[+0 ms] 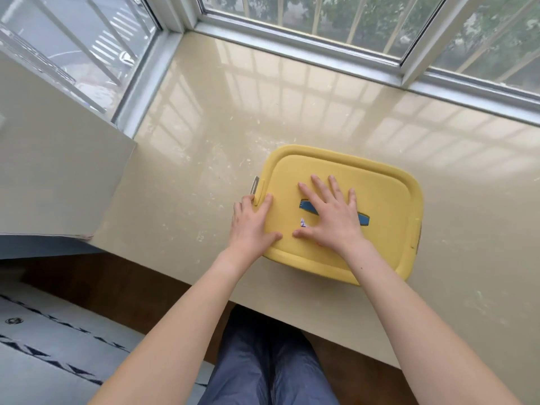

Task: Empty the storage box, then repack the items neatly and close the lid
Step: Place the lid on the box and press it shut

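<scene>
- The fingers [317,185] of the right hand [333,220] lie straight and spread, flat on top of the lid [388,206], gripping nothing.
- The fingers [268,201] of the left hand [252,222] are also extended: the thumb and forefinger rest on the lid's left part, and the others reach over its left edge beside a grey latch [256,185].
- Under the right palm runs a blue handle [363,219] set into the lid, with both ends showing.
- A small white sticker [303,223] with blue marks lies by the right thumb; its writing is too small to read.
- The lid sits on the yellow storage box [321,267], covering it.
- The box stands on the beige window ledge [233,135], near its front edge, well apart from the window [350,21] at the back.
</scene>
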The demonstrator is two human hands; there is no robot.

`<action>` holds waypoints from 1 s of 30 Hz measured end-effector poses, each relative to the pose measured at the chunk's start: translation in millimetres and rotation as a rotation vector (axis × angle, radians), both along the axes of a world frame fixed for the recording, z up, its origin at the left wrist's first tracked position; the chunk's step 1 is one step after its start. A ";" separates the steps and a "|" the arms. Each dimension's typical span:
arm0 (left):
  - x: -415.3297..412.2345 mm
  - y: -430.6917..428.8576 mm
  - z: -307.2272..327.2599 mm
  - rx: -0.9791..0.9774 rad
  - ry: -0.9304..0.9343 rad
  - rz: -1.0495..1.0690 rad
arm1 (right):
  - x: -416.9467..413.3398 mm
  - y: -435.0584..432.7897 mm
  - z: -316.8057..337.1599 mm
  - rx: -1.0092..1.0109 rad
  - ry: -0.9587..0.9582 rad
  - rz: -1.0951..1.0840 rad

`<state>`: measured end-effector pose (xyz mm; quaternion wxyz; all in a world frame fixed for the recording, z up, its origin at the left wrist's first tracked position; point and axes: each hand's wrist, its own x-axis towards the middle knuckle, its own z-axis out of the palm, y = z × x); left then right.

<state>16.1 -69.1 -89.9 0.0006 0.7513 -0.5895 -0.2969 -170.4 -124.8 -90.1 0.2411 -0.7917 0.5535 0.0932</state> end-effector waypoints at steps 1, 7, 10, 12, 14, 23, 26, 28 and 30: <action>0.6 1.0 -1.6 -0.005 0.008 -0.001 | -1.2 0.0 -2.3 0.002 -0.010 0.001; 14.6 3.8 -9.9 -0.127 0.167 0.070 | -1.6 -1.6 -5.4 -0.005 0.013 0.018; 25.4 3.9 -14.7 -0.240 0.335 0.309 | -2.8 -1.2 -7.8 -0.024 0.021 0.034; 31.1 0.2 -16.9 -0.193 0.452 0.461 | -2.5 -1.1 -9.0 -0.034 0.025 0.053; 33.5 -6.0 -16.4 -0.113 0.623 0.575 | -2.5 -1.2 -9.9 -0.030 0.027 0.058; 35.3 -15.8 -19.5 -0.080 0.928 0.732 | 35.4 0.6 -21.3 -0.125 0.015 -0.116; 38.7 -17.0 -20.9 -0.116 0.901 0.724 | 36.5 5.8 -36.1 -0.248 0.035 -0.079; 41.0 -18.7 -23.7 -0.129 0.894 0.721 | 33.8 9.2 -43.7 -0.310 0.040 -0.063; 43.9 -19.7 -26.6 -0.114 0.914 0.740 | 32.8 10.8 -46.8 -0.332 0.037 -0.057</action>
